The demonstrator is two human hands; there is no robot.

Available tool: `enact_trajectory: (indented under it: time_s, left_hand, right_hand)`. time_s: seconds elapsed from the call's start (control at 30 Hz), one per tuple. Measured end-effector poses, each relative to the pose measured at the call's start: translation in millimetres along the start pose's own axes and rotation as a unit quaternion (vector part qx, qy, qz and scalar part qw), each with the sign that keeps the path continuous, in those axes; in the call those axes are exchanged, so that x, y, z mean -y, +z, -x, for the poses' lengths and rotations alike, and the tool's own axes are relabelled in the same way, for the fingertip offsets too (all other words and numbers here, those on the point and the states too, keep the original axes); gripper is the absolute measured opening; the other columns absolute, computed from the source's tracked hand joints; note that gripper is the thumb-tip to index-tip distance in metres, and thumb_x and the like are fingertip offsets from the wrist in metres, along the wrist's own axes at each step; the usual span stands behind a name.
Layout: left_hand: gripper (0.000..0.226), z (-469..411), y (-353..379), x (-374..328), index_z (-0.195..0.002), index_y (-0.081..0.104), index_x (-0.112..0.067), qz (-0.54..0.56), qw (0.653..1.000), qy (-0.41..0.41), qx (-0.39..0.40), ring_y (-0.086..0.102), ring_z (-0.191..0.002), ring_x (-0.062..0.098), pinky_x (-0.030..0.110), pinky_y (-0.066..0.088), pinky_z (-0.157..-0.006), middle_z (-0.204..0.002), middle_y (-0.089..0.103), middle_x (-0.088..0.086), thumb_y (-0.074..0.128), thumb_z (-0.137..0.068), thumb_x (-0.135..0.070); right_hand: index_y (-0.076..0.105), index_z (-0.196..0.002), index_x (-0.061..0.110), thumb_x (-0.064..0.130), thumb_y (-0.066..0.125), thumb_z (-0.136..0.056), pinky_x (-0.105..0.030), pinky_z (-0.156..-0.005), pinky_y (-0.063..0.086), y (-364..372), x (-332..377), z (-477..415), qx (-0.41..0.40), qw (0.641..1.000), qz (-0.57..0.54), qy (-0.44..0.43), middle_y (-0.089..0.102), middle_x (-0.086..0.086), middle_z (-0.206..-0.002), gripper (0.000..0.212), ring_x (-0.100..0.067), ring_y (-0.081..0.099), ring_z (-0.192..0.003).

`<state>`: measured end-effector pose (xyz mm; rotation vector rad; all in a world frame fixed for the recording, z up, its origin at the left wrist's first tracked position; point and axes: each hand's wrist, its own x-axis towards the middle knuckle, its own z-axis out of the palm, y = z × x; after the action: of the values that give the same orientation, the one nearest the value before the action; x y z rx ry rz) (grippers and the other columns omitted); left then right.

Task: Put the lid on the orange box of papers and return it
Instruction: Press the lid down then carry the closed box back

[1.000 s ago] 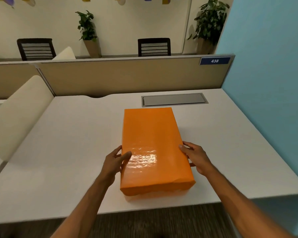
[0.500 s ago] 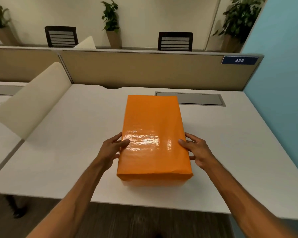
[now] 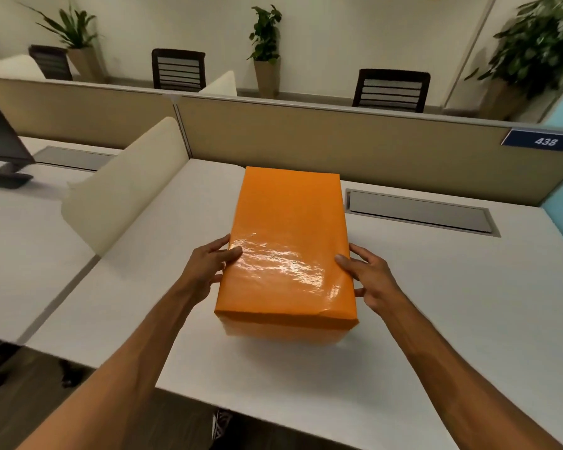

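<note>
The orange box [image 3: 288,241] is glossy and rectangular, with its lid on so no papers show. It is over the white desk [image 3: 436,303], long side pointing away from me, and its near end seems raised a little off the surface. My left hand [image 3: 208,266] grips its left side, thumb on the top edge. My right hand [image 3: 366,277] grips the right side the same way. Both hands sit near the box's front half.
A cream divider [image 3: 127,186] separates this desk from the one at left, where a dark monitor [image 3: 0,141] stands. A grey cable hatch [image 3: 420,211] lies behind the box. Tan partition with sign 438 [image 3: 545,141], blue wall at right, chairs and plants beyond.
The box, held by both hands, has shifted toward the left and slightly up from the desk. My view has swung left, bringing the neighbouring desk and monitor into sight.
</note>
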<state>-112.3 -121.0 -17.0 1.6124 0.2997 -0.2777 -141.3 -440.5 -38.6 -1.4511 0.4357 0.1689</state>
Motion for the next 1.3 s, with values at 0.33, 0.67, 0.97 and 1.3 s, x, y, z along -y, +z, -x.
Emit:
enact_trajectory:
  time_s: [0.33, 0.67, 0.97, 1.3]
  left_hand:
    - [0.06, -131.8, -140.0, -48.3, -0.139, 0.056, -0.02, -0.006, 1.0, 0.007, -0.007, 0.071, -0.1, 0.025, 0.037, 0.055, -0.07, -0.114, 0.074, 0.003, 0.076, -0.083, -0.027]
    - [0.058, -273.6, -247.1, -86.7, -0.139, 0.055, -0.016, -0.055, 0.998, -0.011, -0.005, 0.064, -0.101, 0.024, 0.042, 0.051, -0.081, -0.122, 0.066, 0.006, 0.074, -0.085, -0.026]
    - [0.056, -346.0, -275.8, -91.4, -0.142, 0.052, -0.014, -0.05, 0.998, -0.025, -0.001, 0.06, -0.118, 0.032, 0.052, 0.046, -0.101, -0.132, 0.063, 0.012, 0.07, -0.089, -0.02]
    - [0.052, -359.9, -278.7, -97.7, -0.143, 0.05, -0.015, -0.067, 0.998, -0.006, 0.008, 0.059, -0.107, 0.025, 0.042, 0.046, -0.09, -0.136, 0.06, 0.011, 0.064, -0.093, -0.023]
  right_hand:
    - [0.053, -0.136, 0.032, 0.035, 0.081, -0.075, -0.04, -0.064, 0.054, 160.1, 27.7, -101.8, -0.008, 1.0, -0.015, 0.003, 0.068, 0.009, -0.108, 0.067, -0.019, 0.067, -0.098]
    - [0.05, -0.137, 0.029, 0.033, 0.077, -0.082, -0.044, -0.068, 0.052, 295.0, 56.7, -200.9, -0.015, 1.0, -0.01, 0.024, 0.064, 0.007, -0.108, 0.062, -0.016, 0.063, -0.094]
    - [0.048, -0.139, 0.03, 0.033, 0.075, -0.084, -0.038, -0.061, 0.051, 341.0, 63.9, -260.2, -0.032, 0.999, 0.001, 0.029, 0.064, 0.009, -0.107, 0.062, -0.014, 0.063, -0.092]
    - [0.045, -0.141, 0.03, 0.037, 0.073, -0.085, -0.048, -0.076, 0.052, 350.5, 65.2, -275.7, -0.04, 0.999, 0.025, 0.021, 0.06, -0.002, -0.129, 0.064, -0.024, 0.061, -0.103]
